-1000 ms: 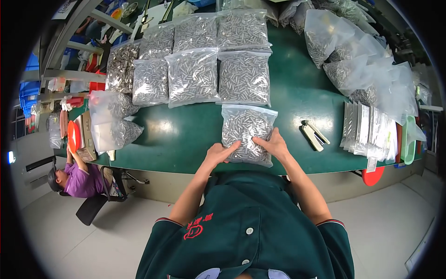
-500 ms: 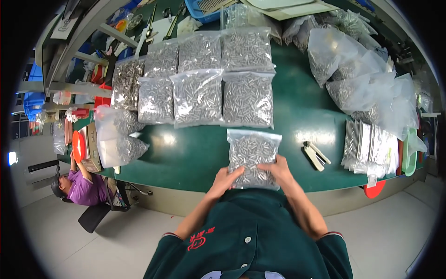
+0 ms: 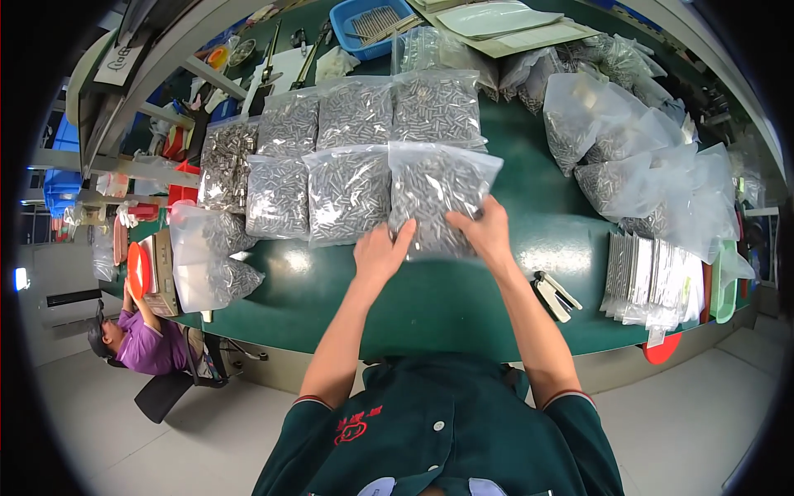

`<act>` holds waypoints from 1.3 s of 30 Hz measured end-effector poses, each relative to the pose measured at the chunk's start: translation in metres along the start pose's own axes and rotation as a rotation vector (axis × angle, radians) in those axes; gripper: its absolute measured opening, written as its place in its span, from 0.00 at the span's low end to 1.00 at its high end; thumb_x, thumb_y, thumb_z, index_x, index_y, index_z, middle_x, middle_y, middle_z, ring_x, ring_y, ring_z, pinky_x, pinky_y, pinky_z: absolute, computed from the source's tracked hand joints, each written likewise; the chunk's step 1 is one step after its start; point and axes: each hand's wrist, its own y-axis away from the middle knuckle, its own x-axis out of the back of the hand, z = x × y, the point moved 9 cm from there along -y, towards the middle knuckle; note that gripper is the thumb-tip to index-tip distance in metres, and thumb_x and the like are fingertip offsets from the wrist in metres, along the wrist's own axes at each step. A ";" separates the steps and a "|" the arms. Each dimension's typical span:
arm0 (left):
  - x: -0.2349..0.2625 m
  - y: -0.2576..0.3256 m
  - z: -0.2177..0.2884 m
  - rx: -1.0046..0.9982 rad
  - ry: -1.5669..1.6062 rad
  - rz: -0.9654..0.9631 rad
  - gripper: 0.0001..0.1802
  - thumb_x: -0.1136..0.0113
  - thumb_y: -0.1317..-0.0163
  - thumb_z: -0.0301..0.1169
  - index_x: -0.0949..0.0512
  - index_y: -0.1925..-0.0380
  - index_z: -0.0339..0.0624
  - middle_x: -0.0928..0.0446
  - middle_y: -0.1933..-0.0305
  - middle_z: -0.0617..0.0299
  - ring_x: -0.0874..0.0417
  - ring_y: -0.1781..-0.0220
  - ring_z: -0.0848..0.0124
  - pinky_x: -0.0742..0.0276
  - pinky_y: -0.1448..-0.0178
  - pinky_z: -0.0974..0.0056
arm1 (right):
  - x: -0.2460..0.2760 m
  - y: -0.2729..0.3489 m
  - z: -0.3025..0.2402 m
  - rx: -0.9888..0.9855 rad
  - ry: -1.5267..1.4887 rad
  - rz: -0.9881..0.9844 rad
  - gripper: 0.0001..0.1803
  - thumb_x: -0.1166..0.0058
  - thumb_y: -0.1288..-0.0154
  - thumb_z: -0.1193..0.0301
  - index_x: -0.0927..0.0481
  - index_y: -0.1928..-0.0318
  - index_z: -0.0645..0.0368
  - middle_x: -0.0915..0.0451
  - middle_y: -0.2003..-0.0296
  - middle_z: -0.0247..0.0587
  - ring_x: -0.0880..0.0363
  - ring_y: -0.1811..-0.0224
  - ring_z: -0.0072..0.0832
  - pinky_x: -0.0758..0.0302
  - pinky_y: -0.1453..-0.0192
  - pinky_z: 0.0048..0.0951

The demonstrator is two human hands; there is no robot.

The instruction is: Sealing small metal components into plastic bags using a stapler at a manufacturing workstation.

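A clear zip bag full of small grey metal pins is held between my two hands, over the right end of the front row of bags. My left hand grips its lower left edge, thumb on top. Its lower right edge is in my right hand, thumb also on the plastic; the other fingers are partly hidden. Just left lie two similar filled bags, the closer bag and the farther bag. Behind them runs a back row with another filled bag. The bag under the held one is mostly covered.
A cream stapler lies right of my arm, near a stack of flat packets. Loose-topped bags of pins crowd the right side. A blue basket stands at the back. One person in purple sits at left beside an orange dish.
Both hands have carried the bag of pins forward, away from my body and slightly left, onto the right end of the front row. The view has shifted a little.
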 end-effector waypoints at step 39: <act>-0.044 -0.048 0.091 -0.741 -0.280 0.225 0.38 0.46 0.43 0.47 0.42 0.36 0.37 0.45 0.31 0.50 0.48 0.29 0.54 0.54 0.29 0.50 | 0.160 -0.015 -0.047 0.375 0.425 0.550 0.29 0.42 0.48 0.71 0.36 0.45 0.60 0.25 0.72 0.45 0.24 0.67 0.43 0.28 0.62 0.42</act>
